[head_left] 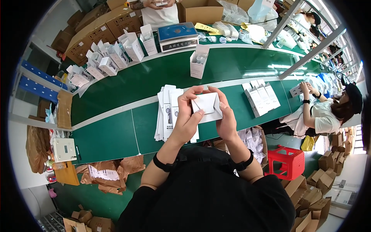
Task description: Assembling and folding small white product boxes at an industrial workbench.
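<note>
A small white carton [208, 103] sits between my two hands, its folded end flaps facing up toward me. My left hand [188, 116] grips its left side, the thumb lying on the flaps. The right hand [225, 116] wraps the other side, fingers curled over the far edge. Under and left of my hands lies a stack of flat, unfolded white cartons [167, 112] on the green table. Several assembled white boxes [261, 98] stand in a group to the right. Beyond my hands, an open white box [199, 63] with clear plastic inside stands on the green belt.
Open white boxes [110, 58] line the belt's far side beside a blue-topped scale [177, 36]. A co-worker [328, 112] handles a box at right; another person [159, 13] stands opposite. A red stool [286, 161] stands on the floor at right, near brown cartons [303, 193]. Metal posts [297, 63] rise at right.
</note>
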`<action>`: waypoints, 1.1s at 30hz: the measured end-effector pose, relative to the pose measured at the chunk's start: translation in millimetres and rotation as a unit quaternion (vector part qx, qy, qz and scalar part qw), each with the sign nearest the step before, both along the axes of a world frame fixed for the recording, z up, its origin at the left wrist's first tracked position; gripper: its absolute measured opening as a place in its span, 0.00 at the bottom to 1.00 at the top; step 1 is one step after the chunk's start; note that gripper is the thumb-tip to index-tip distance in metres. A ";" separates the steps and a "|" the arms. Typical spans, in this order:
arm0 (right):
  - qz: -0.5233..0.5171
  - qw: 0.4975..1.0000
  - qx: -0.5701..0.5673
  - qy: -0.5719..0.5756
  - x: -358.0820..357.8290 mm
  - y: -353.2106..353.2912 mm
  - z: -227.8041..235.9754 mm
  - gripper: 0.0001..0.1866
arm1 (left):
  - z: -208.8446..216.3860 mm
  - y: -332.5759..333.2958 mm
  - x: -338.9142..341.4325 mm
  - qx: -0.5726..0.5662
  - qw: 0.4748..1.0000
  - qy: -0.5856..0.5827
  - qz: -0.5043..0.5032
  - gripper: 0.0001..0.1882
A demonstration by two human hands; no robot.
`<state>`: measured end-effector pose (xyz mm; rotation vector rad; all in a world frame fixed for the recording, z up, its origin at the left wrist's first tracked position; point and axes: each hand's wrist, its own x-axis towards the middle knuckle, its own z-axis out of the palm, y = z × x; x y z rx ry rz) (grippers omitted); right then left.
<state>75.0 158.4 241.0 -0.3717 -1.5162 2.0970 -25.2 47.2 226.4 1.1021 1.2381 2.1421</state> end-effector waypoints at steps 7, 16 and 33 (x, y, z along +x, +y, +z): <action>-0.053 0.979 0.151 -0.128 4.3 -7.2 7.3 0.29 | -9.8 -3.4 -1.2 -0.121 0.992 -0.014 -0.034 0.20; -0.086 0.918 0.330 -0.204 7.6 -1.8 16.0 0.26 | -19.9 -3.8 6.1 -0.162 0.980 -0.086 -0.077 0.21; -0.080 0.989 0.063 -0.108 15.4 -20.8 21.0 0.25 | -29.8 -5.1 -16.5 -0.153 0.936 0.302 0.097 0.64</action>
